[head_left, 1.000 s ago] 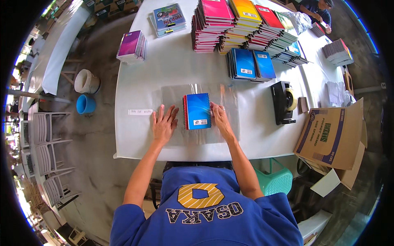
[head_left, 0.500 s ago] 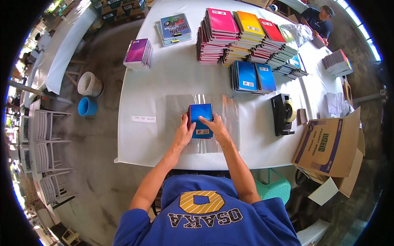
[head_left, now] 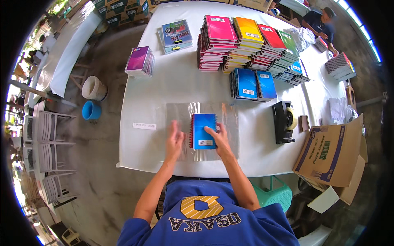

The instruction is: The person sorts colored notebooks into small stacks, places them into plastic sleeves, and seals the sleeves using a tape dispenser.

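A small stack of spiral notebooks (head_left: 204, 130), blue-covered on top with a white label, sits in front of me over a clear plastic sheet (head_left: 176, 112). Red coils show along its left edge. My right hand (head_left: 222, 141) grips the stack's right side, thumb on the top cover and fingers around the edge. To the left, apart from the stack, my left hand (head_left: 175, 141) is raised, its fingers stretched out and slightly blurred, holding nothing.
Piles of pink notebooks (head_left: 221, 28), yellow, red, green and blue ones stand at the back. Purple notebooks (head_left: 138, 58) and plastic-covered items (head_left: 176, 33) lie left of them. A tape dispenser (head_left: 283, 123) and open carton (head_left: 328, 151) are right. A person (head_left: 320, 24) sits far right.
My left hand has let go of the notebook stack and moved left. My right hand keeps its hold on the stack. The view has tilted slightly, shifting the table lower.
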